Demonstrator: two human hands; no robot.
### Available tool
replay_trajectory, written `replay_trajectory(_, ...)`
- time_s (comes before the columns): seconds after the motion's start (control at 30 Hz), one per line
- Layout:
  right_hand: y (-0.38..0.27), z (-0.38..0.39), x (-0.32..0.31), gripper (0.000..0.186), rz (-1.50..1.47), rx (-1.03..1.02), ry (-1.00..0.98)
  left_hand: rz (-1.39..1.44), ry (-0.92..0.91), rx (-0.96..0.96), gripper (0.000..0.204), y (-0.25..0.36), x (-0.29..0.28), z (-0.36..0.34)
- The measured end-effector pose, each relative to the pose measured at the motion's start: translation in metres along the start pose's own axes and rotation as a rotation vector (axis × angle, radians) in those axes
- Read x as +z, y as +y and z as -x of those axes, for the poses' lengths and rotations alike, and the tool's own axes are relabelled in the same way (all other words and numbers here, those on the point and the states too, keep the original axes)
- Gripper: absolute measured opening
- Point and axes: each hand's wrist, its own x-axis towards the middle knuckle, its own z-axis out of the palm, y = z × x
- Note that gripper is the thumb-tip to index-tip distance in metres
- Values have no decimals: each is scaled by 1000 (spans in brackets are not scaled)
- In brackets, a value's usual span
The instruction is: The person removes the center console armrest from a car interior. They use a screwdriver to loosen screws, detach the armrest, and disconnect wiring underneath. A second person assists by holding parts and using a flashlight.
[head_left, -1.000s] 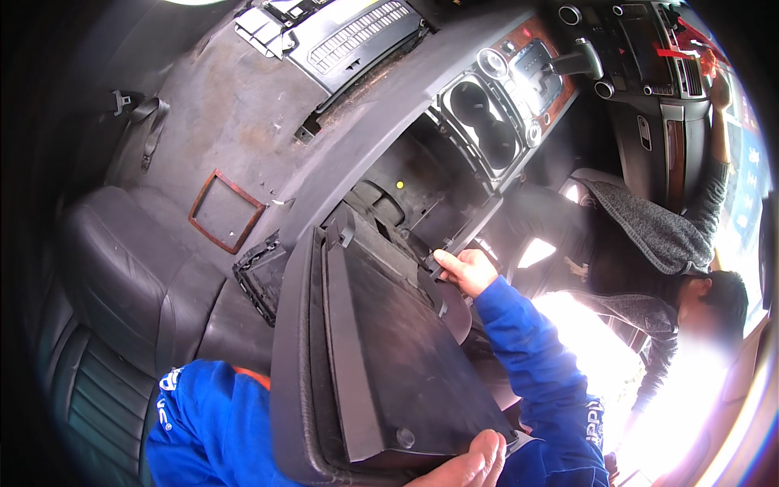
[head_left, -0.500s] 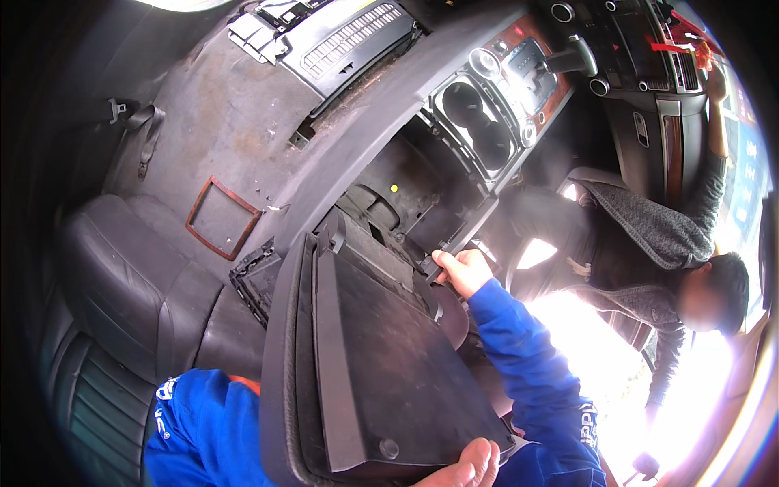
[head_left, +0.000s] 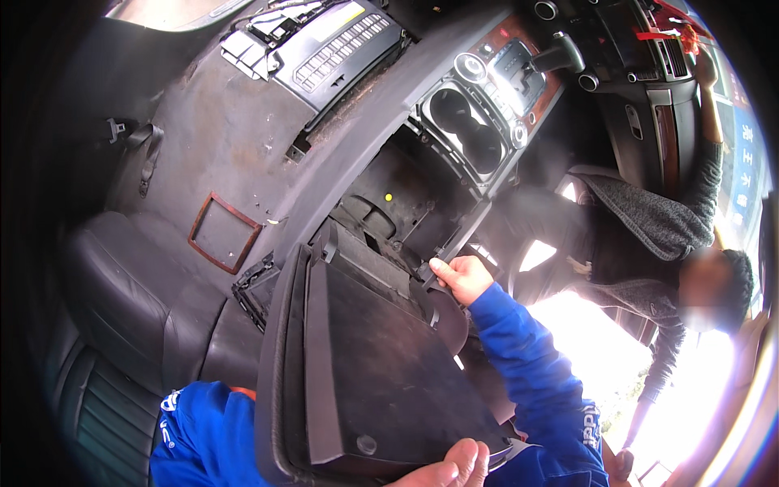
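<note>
A large black armrest lid [head_left: 389, 365] with a padded, stitched edge stands tilted at the rear of the centre console. My left hand [head_left: 458, 467] holds its near lower edge; only some fingers show, and its blue-sleeved arm passes behind the lid. My right hand [head_left: 461, 278] is closed, thumb and finger pinching a black plastic edge [head_left: 428, 274] of the console beside the lid's hinge end. In front of that hand the console lies open, with a bare cavity [head_left: 406, 191] and a small yellow dot [head_left: 389, 197] inside.
Forward stand a cup holder [head_left: 466, 126] and gear lever [head_left: 560, 55]. A wood-trim frame [head_left: 225, 233] and a black plastic bracket [head_left: 257, 288] lie to the left, near a dark leather seat [head_left: 122, 284]. Another person [head_left: 649, 211] leans in at the right, reaching toward the dashboard.
The view has shifted slightly. Both my hands keep their holds, and the lid stays tilted. The other person's lower hand has moved a little to the left.
</note>
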Motion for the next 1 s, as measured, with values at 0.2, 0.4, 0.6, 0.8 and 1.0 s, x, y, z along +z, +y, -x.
replay_trajectory(0.2,1,4,7,56,42,-34,129,101,-231,-39,16,4,-21,-18)
replay_trajectory(0.4,35,-2,11,39,-360,-192,237,-43,-129,41,14,12,-13,-16)
replay_trajectory(0.6,150,10,29,23,-1289,-142,265,-113,-60,120,14,16,-5,-15)
replay_trajectory(0.8,271,-3,59,30,-1403,110,516,-247,-22,154,17,25,7,-7)
replay_trajectory(1.0,336,-86,74,13,-1253,133,584,-310,-61,156,20,26,11,-7)
